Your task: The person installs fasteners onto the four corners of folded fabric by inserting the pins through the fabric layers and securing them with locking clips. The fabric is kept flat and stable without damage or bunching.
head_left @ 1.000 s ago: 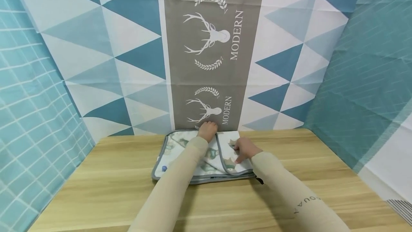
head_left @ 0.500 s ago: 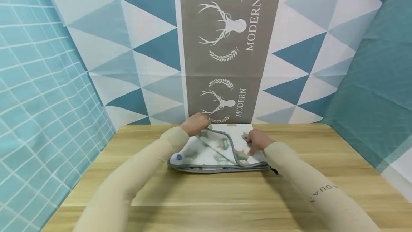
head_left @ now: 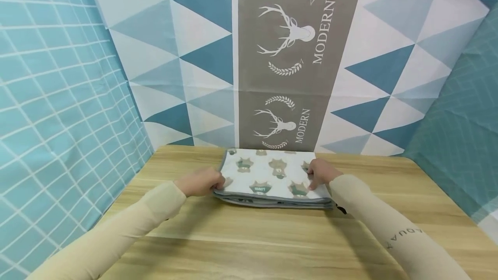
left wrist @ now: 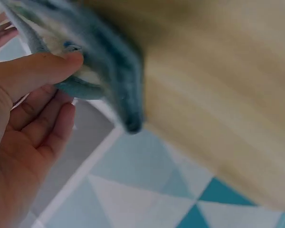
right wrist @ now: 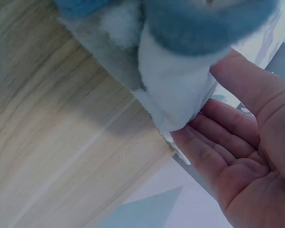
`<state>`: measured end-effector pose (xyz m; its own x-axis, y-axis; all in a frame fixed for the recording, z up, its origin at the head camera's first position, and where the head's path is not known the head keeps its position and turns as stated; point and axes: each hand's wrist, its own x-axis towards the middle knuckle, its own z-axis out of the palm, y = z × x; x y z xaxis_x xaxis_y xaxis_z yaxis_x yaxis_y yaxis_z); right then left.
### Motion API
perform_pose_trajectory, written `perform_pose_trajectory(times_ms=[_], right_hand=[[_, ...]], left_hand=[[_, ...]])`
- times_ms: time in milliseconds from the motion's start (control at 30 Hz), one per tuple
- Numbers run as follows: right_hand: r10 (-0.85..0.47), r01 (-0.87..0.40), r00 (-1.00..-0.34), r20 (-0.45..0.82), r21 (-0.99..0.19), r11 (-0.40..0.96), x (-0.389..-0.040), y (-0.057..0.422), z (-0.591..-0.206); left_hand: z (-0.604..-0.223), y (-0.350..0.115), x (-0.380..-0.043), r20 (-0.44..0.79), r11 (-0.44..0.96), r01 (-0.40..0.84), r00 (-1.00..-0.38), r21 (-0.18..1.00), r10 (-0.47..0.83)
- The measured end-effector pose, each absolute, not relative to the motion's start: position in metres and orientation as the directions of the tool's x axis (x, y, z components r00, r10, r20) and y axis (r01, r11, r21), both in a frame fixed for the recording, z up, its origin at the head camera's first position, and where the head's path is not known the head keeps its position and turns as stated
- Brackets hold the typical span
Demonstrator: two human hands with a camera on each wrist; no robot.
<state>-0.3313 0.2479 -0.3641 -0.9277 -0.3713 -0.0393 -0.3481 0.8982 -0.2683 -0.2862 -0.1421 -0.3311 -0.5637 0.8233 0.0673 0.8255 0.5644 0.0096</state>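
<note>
A folded white cloth [head_left: 264, 176] with grey-blue bound edges and a brown-and-green animal print lies in several layers at the back of the table. At its front left corner, my left hand [head_left: 200, 181] pinches the top layer; the left wrist view shows the thumb over the bound edge [left wrist: 78, 88] and the fingers below. A small blue round spot [left wrist: 72, 46] shows beside that thumb. My right hand [head_left: 324, 172] rests on the cloth's right end, thumb and forefinger spread on top. In the right wrist view its other fingers [right wrist: 228, 133] lie loosely against the layered white side [right wrist: 173, 90].
The wooden table [head_left: 256, 237] stretches in front of the cloth. Behind it hangs a wall covering [head_left: 206, 77] with triangles and stag heads. Blue gridded fabric [head_left: 58, 98] lines the left side, teal fabric [head_left: 478, 120] the right.
My left hand has carried the top layer's edge leftward and down to the front left corner, so the flap now lies flat. The right hand stays on the right end; the head view has shifted.
</note>
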Motion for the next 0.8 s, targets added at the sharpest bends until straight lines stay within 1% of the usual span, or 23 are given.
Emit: perform_pose_trajectory(times_ms=[133,267,333,400,500,533,600,667,733,800], right_hand=[[-0.388,-0.364,-0.921,-0.032,-0.282,0.887,-0.329,0.251,-0.37],[-0.367,-0.34,-0.929,-0.05,-0.278,0.898,-0.33,0.256,-0.376],[-0.368,-0.343,-0.929,-0.047,-0.269,0.9,-0.334,0.26,-0.374],[-0.381,-0.36,-0.924,-0.039,-0.255,0.898,-0.338,0.265,-0.369],[-0.381,-0.357,-0.923,-0.047,-0.259,0.897,-0.337,0.269,-0.362],[-0.366,-0.34,-0.929,-0.051,-0.269,0.901,-0.333,0.268,-0.361],[-0.303,-0.266,-0.95,-0.07,-0.322,0.908,-0.32,0.265,-0.359],[-0.215,-0.175,-0.975,-0.062,-0.39,0.904,-0.303,0.258,-0.358],[-0.134,-0.124,-0.991,0.005,-0.408,0.904,-0.283,0.25,-0.356],[-0.066,-0.108,-0.991,0.118,-0.393,0.913,-0.265,0.241,-0.352]], left_hand=[[-0.347,-0.15,-0.282,0.07,0.562,0.823,-0.568,0.087,0.82],[-0.348,-0.151,-0.283,0.034,0.591,0.791,-0.603,0.159,0.797],[-0.339,-0.15,-0.287,0.052,0.625,0.761,-0.641,0.174,0.766],[-0.328,-0.146,-0.293,0.094,0.671,0.712,-0.697,0.209,0.711],[-0.31,-0.136,-0.301,0.175,0.738,0.615,-0.788,0.278,0.591],[-0.307,-0.132,-0.301,0.185,0.755,0.575,-0.818,0.315,0.545],[-0.302,-0.122,-0.298,0.188,0.77,0.503,-0.863,0.392,0.468],[-0.301,-0.11,-0.291,0.191,0.781,0.449,-0.893,0.435,0.407],[-0.302,-0.096,-0.282,0.235,0.793,0.442,-0.897,0.42,0.375],[-0.302,-0.081,-0.272,0.314,0.813,0.461,-0.878,0.355,0.361]])
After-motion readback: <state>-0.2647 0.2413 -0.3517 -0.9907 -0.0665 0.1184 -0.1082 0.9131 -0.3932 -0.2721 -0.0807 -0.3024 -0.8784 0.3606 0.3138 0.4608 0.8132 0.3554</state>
